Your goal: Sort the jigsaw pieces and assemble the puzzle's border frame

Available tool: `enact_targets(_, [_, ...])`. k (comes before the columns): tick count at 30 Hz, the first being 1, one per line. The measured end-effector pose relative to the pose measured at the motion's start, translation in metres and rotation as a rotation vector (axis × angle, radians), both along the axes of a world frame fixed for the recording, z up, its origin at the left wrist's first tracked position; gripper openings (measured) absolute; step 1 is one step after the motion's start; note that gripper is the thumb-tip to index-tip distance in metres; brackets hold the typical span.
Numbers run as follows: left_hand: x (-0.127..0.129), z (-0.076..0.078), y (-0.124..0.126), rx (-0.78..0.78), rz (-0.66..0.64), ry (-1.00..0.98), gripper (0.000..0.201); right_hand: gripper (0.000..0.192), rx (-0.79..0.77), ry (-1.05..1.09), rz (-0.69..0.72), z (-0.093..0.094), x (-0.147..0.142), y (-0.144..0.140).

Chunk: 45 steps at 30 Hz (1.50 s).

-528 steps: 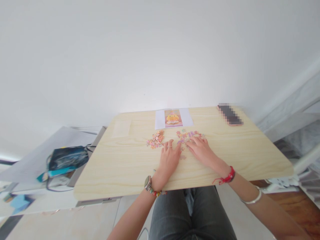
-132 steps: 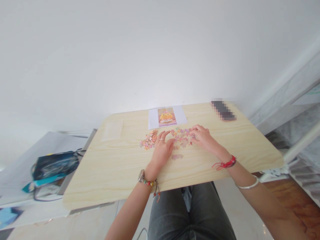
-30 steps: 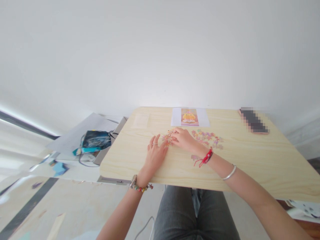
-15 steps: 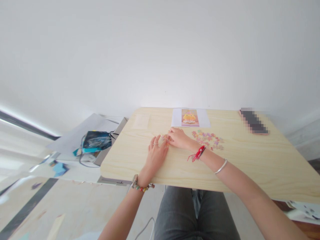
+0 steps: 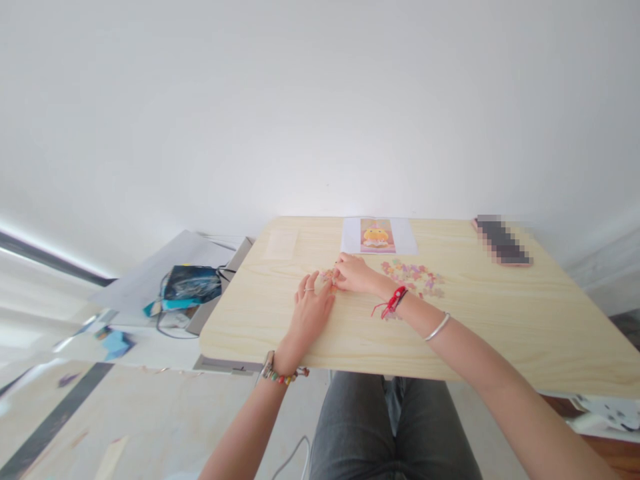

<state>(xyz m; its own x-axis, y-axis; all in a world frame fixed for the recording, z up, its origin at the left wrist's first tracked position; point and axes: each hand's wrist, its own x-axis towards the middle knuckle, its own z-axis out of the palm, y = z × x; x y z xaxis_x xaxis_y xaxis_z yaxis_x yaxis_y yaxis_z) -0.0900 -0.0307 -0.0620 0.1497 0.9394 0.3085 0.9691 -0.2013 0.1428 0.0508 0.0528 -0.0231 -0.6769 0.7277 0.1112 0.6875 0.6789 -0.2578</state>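
- The worktop (image 5: 515, 313) carries the puzzle pieces: a loose spread (image 5: 414, 273) beyond the right wrist, and a small pile (image 5: 327, 273) between the left hand (image 5: 313, 310) and right hand (image 5: 354, 273).
- The spread could be disarranged if the right forearm drew back low across it.
- The pile could scatter, or lose pieces underneath, if the hands pressed unevenly.
- The few pieces (image 5: 393, 317) by the red bracelet (image 5: 397, 300) could be dragged by its dangling cord.
- The right arm reaches leftward across the person's front; its fingers bend close together over the pile, and whether they pinch a piece cannot be told.
- The left hand lies palm down, fingers spread, thumb beside the pile.
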Motion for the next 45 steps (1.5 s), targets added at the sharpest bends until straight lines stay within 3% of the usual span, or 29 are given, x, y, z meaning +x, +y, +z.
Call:
enact_targets(4, [0.000, 0.002, 0.000, 0.012, 0.003, 0.007, 0.039, 0.029, 0.009, 0.024, -0.041, 0.012, 0.019, 0.003])
enact_targets(9, [0.020, 0.014, 0.005, 0.055, -0.059, -0.020, 0.033, 0.010, 0.048, 0.046, -0.185, 0.025, 0.087, -0.003])
enact_targets(13, [0.054, 0.020, 0.010, 0.072, -0.233, -0.050, 0.031, 0.011, 0.003, 0.019, -0.347, 0.014, 0.142, -0.018])
enact_targets(17, [0.084, 0.019, 0.015, 0.019, -0.306, -0.027, 0.020, 0.014, -0.052, 0.007, -0.425, -0.003, 0.164, -0.028])
enact_targets(22, [0.090, 0.018, 0.019, 0.040, -0.265, -0.013, 0.012, 0.002, -0.045, 0.054, -0.441, -0.007, 0.167, -0.031])
enact_targets(25, [0.081, 0.019, 0.019, 0.047, -0.247, -0.011, 0.012, 0.010, 0.031, 0.144, -0.440, -0.004, 0.174, -0.038])
enact_targets(29, [0.069, 0.020, 0.017, 0.049, -0.225, 0.000, 0.010, 0.012, 0.051, 0.250, -0.400, -0.006, 0.186, -0.059])
enact_targets(34, [0.053, 0.017, 0.004, 0.097, -0.176, -0.016, 0.015, 0.012, -0.012, 0.243, -0.367, -0.022, 0.185, -0.090])
enact_targets(40, [0.013, 0.009, -0.010, 0.200, 0.086, 0.018, 0.018, 0.012, 0.035, 0.256, -0.332, -0.022, 0.156, -0.101])
enact_targets(45, [0.004, 0.006, -0.007, 0.175, 0.114, 0.023, 0.017, 0.016, 0.032, 0.189, -0.193, -0.011, 0.101, -0.071])
